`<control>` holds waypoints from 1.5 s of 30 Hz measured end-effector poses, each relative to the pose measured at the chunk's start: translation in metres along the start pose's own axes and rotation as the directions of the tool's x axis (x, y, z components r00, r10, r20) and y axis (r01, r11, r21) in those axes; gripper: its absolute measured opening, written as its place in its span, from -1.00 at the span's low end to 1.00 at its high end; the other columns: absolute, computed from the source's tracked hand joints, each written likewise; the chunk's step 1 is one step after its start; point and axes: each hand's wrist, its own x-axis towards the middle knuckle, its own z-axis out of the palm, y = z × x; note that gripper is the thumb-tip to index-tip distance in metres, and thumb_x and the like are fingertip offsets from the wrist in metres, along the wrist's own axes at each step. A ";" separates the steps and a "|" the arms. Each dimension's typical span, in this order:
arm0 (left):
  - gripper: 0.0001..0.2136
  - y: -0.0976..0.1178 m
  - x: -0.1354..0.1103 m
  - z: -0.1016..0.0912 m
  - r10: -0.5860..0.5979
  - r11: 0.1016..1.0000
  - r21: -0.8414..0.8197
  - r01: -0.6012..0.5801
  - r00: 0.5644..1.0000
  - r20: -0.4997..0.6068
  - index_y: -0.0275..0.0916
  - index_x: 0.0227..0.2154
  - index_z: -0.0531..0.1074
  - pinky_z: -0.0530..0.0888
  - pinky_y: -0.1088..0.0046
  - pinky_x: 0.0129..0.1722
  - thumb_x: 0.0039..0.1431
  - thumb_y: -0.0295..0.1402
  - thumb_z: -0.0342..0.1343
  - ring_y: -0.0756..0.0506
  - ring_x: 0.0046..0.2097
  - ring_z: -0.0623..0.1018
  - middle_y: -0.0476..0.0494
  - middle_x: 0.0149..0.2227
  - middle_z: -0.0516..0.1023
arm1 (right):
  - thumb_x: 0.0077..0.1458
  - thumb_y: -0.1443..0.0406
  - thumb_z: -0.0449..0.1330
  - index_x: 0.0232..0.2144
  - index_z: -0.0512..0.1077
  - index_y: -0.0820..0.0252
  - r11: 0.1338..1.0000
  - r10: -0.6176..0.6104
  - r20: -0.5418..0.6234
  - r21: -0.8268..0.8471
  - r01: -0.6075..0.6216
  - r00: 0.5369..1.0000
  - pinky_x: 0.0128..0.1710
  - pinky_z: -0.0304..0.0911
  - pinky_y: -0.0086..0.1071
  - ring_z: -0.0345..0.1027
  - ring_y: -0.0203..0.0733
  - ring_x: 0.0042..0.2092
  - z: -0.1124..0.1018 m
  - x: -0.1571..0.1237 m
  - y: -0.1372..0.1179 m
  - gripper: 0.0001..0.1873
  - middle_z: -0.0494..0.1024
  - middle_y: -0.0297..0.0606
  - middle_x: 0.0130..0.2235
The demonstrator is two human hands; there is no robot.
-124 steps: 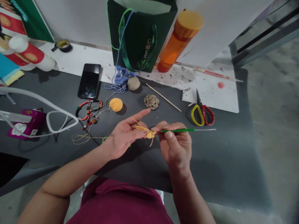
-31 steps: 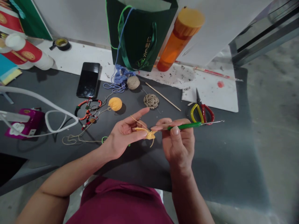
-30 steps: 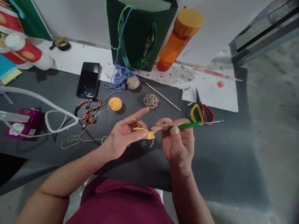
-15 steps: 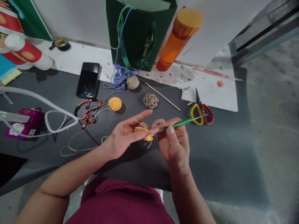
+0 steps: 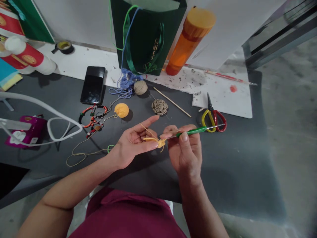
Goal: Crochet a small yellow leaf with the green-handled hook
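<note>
Far left: a beaded bracelet (image 5: 92, 116) lies on the tabletop (image 5: 230, 172), near a yellow yarn ball (image 5: 121, 110).
Left hand (image 5: 131, 140): grip spread, palm up, fingers reaching right.
Yellow crochet piece (image 5: 158, 142): right there at the left fingertips, between both hands.
Right hand (image 5: 185, 148): grip pinching a green crochet hook (image 5: 190, 131), tip at the piece.
Far right: red-and-yellow scissors (image 5: 213, 121) lie just beyond the hook.

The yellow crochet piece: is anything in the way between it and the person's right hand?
Nothing visible: the yellow crochet piece sits at the fingertips of the left hand, right beside the right hand, which holds a green crochet hook.
</note>
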 end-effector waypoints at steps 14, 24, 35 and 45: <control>-0.50 0.000 0.000 0.001 0.004 0.999 -0.034 -0.004 1.000 -0.013 -0.05 0.07 0.63 0.44 0.46 -0.16 0.01 -0.43 0.49 0.05 -0.31 0.53 0.05 -0.37 0.60 | 0.29 0.16 0.28 -0.27 0.50 -0.03 0.999 -0.012 -0.002 -0.038 0.012 1.000 -0.15 0.44 -0.24 0.51 -0.18 -0.22 0.000 0.000 -0.001 -0.92 0.64 -0.42 -0.49; -0.47 0.002 0.000 0.001 -0.018 1.000 -0.016 0.017 0.999 -0.038 -0.12 0.09 0.62 0.44 0.40 -0.14 -0.01 -0.37 0.49 0.02 -0.32 0.51 0.03 -0.39 0.58 | 0.32 0.18 0.25 -0.26 0.50 -0.03 0.999 -0.023 -0.014 -0.031 0.022 1.000 -0.10 0.43 -0.23 0.54 -0.20 -0.19 0.000 0.001 -0.001 -0.93 0.72 -0.40 -0.41; -0.45 0.005 -0.001 0.002 -0.018 0.999 -0.035 0.016 0.998 -0.052 -0.14 0.10 0.61 0.41 0.41 -0.17 -0.02 -0.40 0.48 0.03 -0.34 0.48 0.05 -0.41 0.56 | 0.31 0.15 0.26 -0.27 0.47 -0.03 0.996 -0.046 -0.029 -0.076 0.043 0.999 -0.12 0.44 -0.20 0.55 -0.19 -0.22 0.001 0.001 -0.001 -0.90 0.72 -0.41 -0.41; -0.46 0.004 0.000 0.003 -0.027 1.000 -0.017 0.026 0.998 -0.065 -0.14 0.08 0.62 0.42 0.44 -0.21 -0.04 -0.41 0.50 0.03 -0.34 0.49 0.05 -0.41 0.56 | 0.31 0.14 0.25 -0.27 0.45 -0.03 0.994 -0.052 -0.039 -0.102 0.048 0.998 -0.12 0.44 -0.16 0.53 -0.14 -0.22 0.002 0.000 -0.001 -0.89 0.64 -0.42 -0.49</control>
